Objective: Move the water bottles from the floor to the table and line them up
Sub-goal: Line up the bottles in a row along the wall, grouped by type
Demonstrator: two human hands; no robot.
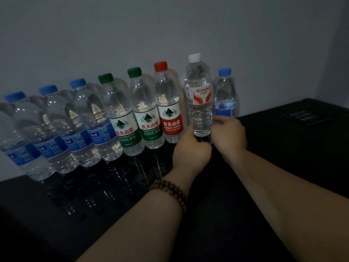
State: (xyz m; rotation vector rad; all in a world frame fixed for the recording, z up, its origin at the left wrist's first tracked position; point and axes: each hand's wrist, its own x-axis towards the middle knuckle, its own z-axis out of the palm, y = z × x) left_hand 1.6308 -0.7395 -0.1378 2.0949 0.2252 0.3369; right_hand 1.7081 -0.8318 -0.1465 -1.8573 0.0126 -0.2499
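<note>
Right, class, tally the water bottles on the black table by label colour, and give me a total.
Blue-label bottles: 5 (the leftmost one's cap is cut off by the picture's edge)
Green-label bottles: 2
Red-label bottle: 1
White-label bottle with orange-red print: 1
Total: 9

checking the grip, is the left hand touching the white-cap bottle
Touching. In the head view the left hand lays its thumb against the lower side of the white-cap bottle, no gap.
</note>
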